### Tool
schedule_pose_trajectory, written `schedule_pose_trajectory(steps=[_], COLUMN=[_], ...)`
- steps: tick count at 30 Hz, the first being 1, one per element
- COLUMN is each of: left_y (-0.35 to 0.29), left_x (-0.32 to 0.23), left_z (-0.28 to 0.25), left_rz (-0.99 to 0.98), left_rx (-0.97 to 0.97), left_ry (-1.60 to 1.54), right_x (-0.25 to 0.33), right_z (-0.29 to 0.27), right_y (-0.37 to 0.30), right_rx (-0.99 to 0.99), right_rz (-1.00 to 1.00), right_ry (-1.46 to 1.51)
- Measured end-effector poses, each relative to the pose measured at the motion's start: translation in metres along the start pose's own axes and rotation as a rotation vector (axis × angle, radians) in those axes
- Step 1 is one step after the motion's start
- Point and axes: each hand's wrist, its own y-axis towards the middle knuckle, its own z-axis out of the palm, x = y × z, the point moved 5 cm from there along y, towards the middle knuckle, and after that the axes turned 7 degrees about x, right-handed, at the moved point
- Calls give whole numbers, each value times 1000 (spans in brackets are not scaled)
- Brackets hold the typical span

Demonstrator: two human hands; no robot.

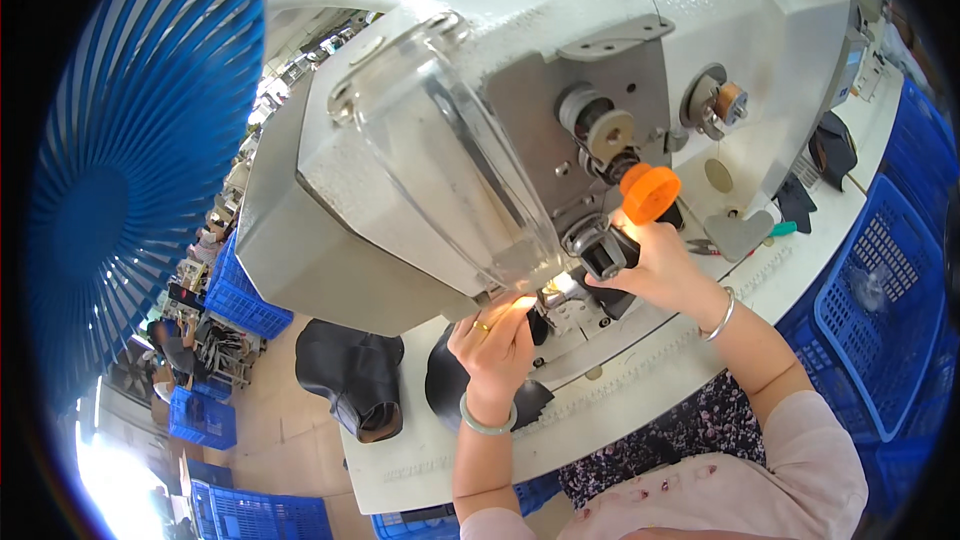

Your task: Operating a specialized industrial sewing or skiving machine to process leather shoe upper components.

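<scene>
A large white sewing machine [430, 170] fills the middle, its lit needle area low down between my hands. My left hand [495, 350] is just left of the needle area, fingers pinched together; what lies between the fingertips is too small to make out. Beneath that hand a black leather piece [447, 380] rests on the machine table. Right of the needle, my right hand [655, 265] is closed with its thumb on a black leather piece [607, 298]; its other fingers are partly hidden behind the orange knob [649, 192] and metal parts.
A black leather shoe upper [352, 375] lies at the white table's [620, 395] left end. Red-handled snips [703, 247] and a green-handled tool [783, 229] lie to the right. Blue crates [885, 310] stand at the right; a blue fan [140, 180] looms at the left.
</scene>
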Motion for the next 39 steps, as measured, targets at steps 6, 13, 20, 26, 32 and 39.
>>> schedule_pose_trajectory(steps=[6,13,20,26,32,39], left_y=[-34,-104,-145,-143,-107,-103], left_x=[-19,-45,-53,-62,-61,-58], left_z=[19,48,33,25,3,4], left_rz=[-735,-1086,-1155,-1097,-982,-993], left_rx=[573,292,-129,-136,13,152], left_ry=[-894,-1478,-1702,-1695,-1326,-1045], right_x=[4,8,-32,-41,-40,-45], right_z=[31,56,25,65,62,76], right_y=[-86,-152,-115,-126,-125,-136], right_rx=[-266,499,94,453,453,463], right_rz=[-243,-536,69,302,339,476], right_ry=[-23,-220,968,1232,1230,1353])
